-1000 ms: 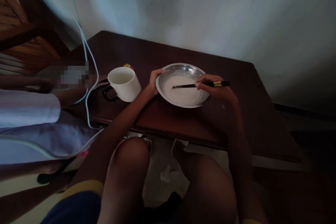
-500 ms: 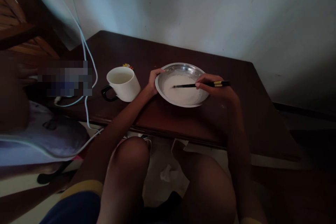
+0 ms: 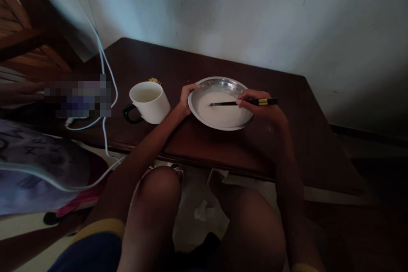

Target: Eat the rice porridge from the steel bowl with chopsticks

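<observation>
A shiny metal bowl (image 3: 219,127) stands on the dark wooden table, with a pale, creamy mixture (image 3: 216,112) inside. My left hand (image 3: 186,97) grips the bowl's left rim, thumb over the edge and the other fingers hidden beneath or behind it. In my right hand (image 3: 259,102) are dark chopsticks (image 3: 223,103) with gold bands near their upper end; I cannot tell whether it is one or two. Their tips dip into the mixture left of the bowl's middle. Left of my left hand stands a white mug (image 3: 154,104) with a black handle, holding some pale liquid.
A small red and yellow object (image 3: 155,80) lies behind the mug. White cables (image 3: 105,57) hang down across the table's left side, beside a blurred-out patch. Another person (image 3: 38,165) is close on the left. A pale wall (image 3: 223,17) borders the table's (image 3: 287,148) far edge.
The other person at the left has shifted, showing more of a printed shirt and an arm by the blurred patch. My hands, the bowl and the chopsticks stay almost in place.
</observation>
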Available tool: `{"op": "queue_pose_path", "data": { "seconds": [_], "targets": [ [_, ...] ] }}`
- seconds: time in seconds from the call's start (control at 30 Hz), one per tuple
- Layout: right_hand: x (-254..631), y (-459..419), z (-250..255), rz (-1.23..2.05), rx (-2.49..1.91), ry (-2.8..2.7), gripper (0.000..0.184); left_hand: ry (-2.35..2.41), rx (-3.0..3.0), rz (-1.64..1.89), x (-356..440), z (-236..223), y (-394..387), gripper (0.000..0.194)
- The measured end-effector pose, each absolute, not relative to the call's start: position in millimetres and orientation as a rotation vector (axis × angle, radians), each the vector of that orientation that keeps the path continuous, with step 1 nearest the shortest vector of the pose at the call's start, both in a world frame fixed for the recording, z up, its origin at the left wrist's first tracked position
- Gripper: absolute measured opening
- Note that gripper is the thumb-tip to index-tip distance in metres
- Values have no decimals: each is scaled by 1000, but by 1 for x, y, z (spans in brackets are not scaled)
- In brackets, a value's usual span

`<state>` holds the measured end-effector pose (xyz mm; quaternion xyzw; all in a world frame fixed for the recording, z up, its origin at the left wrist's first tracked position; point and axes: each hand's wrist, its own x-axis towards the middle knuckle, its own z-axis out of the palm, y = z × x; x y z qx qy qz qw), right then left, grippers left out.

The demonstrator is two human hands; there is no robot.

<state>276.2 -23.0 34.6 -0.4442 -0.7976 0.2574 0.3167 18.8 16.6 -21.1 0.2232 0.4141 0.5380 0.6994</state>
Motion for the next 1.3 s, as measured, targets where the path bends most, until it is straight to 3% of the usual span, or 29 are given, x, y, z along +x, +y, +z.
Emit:
{"op": "queue_pose_path", "data": {
  "seconds": [0.13,0.33,0.57,0.8,1.03,1.2,1.3],
  "targets": [
    [304,-23,43,606,-1296,-1941,32,906,501,1203,19,-25,18,14],
    [296,-33,51,908,-1135,-2112,36,910,540,1238,19,-26,19,13],
    [298,-21,40,621,-1250,-2003,29,929,536,1215,18,-26,19,11],
    [290,-31,44,916,-1083,-2160,30,904,554,1211,18,-25,19,16],
    [300,-20,39,619,-1269,-2047,28,925,536,1206,18,-25,19,16],
    [310,-31,50,861,-1134,-2161,32,928,545,1228,19,-27,19,18],
    [287,-27,40,845,-1058,-2238,28,917,524,1227,18,-26,19,18]
  ]
}}
